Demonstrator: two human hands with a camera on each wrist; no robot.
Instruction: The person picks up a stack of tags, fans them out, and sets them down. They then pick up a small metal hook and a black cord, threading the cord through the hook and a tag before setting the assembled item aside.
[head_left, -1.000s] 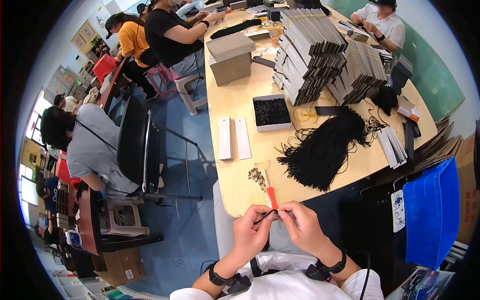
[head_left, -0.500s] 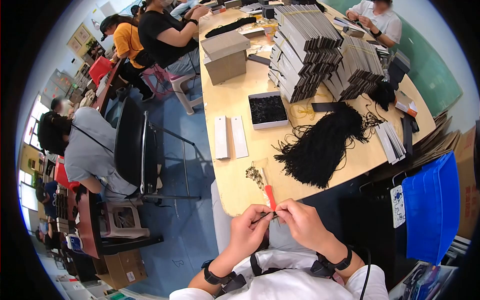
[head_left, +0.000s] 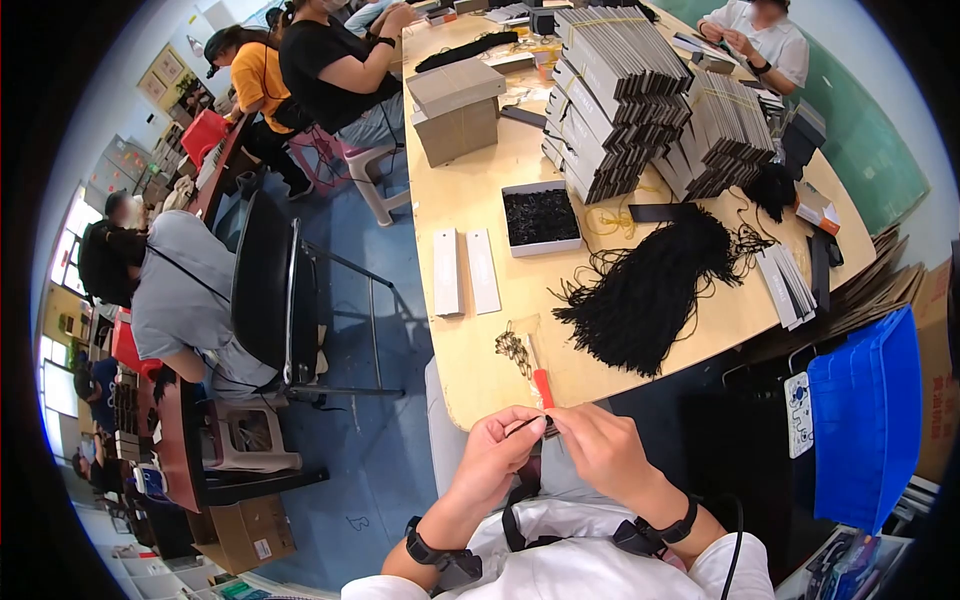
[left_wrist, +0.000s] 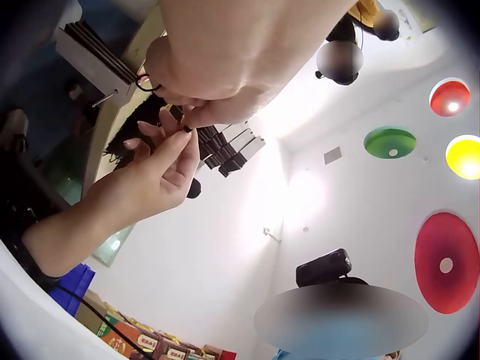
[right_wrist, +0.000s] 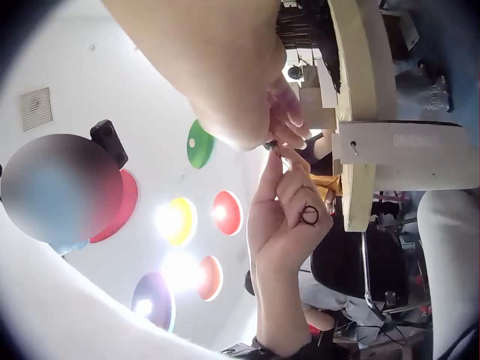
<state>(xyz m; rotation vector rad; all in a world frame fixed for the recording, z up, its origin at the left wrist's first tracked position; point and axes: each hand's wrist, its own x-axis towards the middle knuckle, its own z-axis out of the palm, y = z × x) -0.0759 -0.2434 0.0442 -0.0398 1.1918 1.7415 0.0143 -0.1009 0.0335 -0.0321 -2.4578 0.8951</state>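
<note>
Both hands meet at the near table edge and pinch a thin black cord (head_left: 527, 425) between their fingertips. My left hand (head_left: 490, 460) holds it with thumb and forefinger, and a small cord loop (right_wrist: 309, 215) stands out by its fingers in the right wrist view. My right hand (head_left: 605, 447) pinches at the same spot, its fingertips against the left ones. Between them shows a small dark bit of the cord (left_wrist: 187, 129); the rest is covered by fingers. Just beyond the hands lies a red-handled tool (head_left: 542, 385), beside a small bunch of bronze-coloured metal pieces (head_left: 512, 346).
On the table (head_left: 470, 375) lie a large bundle of black cords (head_left: 640, 300), a box of small black pieces (head_left: 541, 218) and two pale cards (head_left: 482, 271) with holes. Tall stacks of grey cards (head_left: 610, 130) stand behind. A blue bin (head_left: 860, 420) is at the right. Other people sit nearby.
The cord showed stretched between the fingertips a second ago; now the right fingers reach over it and cover more of it. Both hands stay close together, and the head view has shifted slightly.
</note>
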